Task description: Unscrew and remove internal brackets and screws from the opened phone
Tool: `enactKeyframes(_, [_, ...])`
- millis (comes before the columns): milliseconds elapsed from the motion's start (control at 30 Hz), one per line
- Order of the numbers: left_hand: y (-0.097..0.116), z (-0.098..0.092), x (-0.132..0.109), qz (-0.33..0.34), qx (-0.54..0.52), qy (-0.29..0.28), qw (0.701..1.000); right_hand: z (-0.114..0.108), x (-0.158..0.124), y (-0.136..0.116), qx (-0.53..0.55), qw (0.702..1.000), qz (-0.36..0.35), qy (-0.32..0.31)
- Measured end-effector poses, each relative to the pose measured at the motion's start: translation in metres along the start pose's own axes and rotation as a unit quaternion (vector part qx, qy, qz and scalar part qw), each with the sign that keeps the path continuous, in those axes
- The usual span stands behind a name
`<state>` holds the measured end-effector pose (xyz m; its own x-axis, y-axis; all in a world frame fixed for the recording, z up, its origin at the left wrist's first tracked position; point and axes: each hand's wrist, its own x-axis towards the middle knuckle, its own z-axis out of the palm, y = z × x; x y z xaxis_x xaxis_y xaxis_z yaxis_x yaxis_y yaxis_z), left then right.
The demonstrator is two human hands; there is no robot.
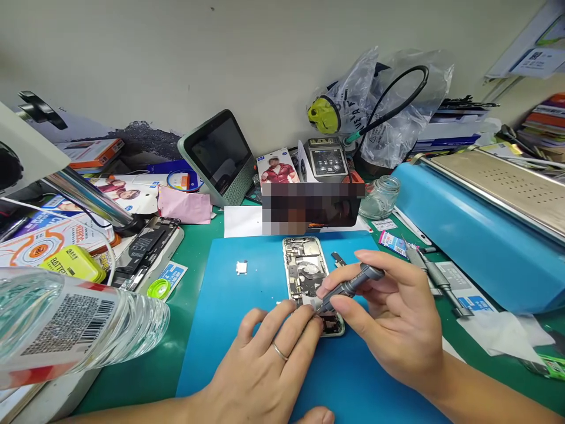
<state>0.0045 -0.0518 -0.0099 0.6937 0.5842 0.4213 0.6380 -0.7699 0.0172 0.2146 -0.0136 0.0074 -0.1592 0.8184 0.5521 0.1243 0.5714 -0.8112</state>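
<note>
An opened phone (303,268) with its circuit boards bare lies lengthwise on a blue work mat (229,318). My right hand (392,318) is closed round a grey screwdriver (353,285), whose tip points down at the phone's near end. My left hand (269,359), a ring on one finger, lies flat on the mat with its fingers stretched out and the fingertips pressing on the phone's near end beside the screwdriver tip. A small white part (241,268) sits on the mat to the left of the phone, and a small dark part (338,258) to its right.
A clear plastic bottle (66,321) lies at the near left. Another opened phone (148,247) and a green cap (159,288) lie left of the mat. A blue machine (477,235) fills the right side, with grey tools (435,277) before it. A screen device (218,156), meter (327,159) and glass jar (380,197) stand behind.
</note>
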Motion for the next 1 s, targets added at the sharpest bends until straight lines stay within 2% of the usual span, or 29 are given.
enactKeyframes(167, [0.002,-0.004,0.001,-0.006,-0.024,-0.010,1.000,0.000,0.002,-0.001,-0.003,1.000,0.007,0.013])
enactKeyframes(500, [0.005,-0.006,-0.009,-0.040,-0.076,-0.087,0.993,-0.011,0.015,0.008,-0.038,0.996,0.033,0.075])
enactKeyframes(800, [0.005,-0.004,-0.011,-0.030,-0.067,-0.081,0.994,-0.013,0.016,0.013,-0.053,0.994,0.054,0.081])
enactKeyframes(1000, [0.003,-0.004,-0.007,-0.017,-0.039,-0.052,0.998,-0.017,0.018,0.015,-0.057,0.995,0.028,0.078])
